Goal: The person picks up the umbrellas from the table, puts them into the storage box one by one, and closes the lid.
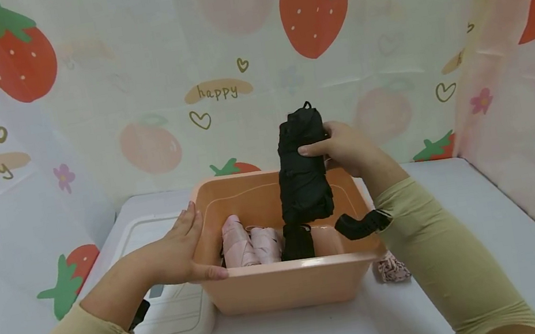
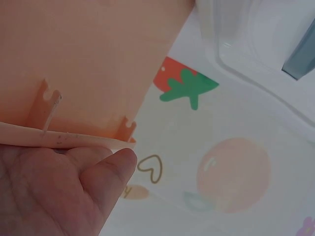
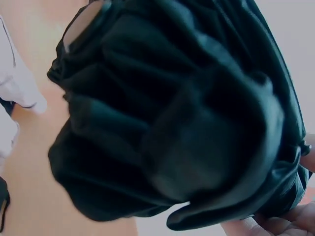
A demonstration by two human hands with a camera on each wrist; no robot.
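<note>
A black folded umbrella (image 1: 302, 170) with a small loop on top is held upright by my right hand (image 1: 346, 148) over the right part of an orange plastic bin (image 1: 286, 286). My thumb lies across its front; in the right wrist view its pleated black fabric (image 3: 162, 118) fills most of the picture. My left hand (image 1: 173, 255) rests against the bin's left rim, fingers straight and thumb along the front corner. In the left wrist view the palm (image 2: 44, 191) sits beneath the rim. Inside the bin are two pale pink rolled bundles (image 1: 239, 244) and a black bundle (image 1: 297, 242).
A white lid (image 1: 175, 316) lies left of the bin, partly under my left arm. Patterned crumpled fabric (image 1: 393, 268) lies by the bin's right side. The white table (image 1: 470, 251) is walled by strawberry-print cloth (image 1: 246, 30).
</note>
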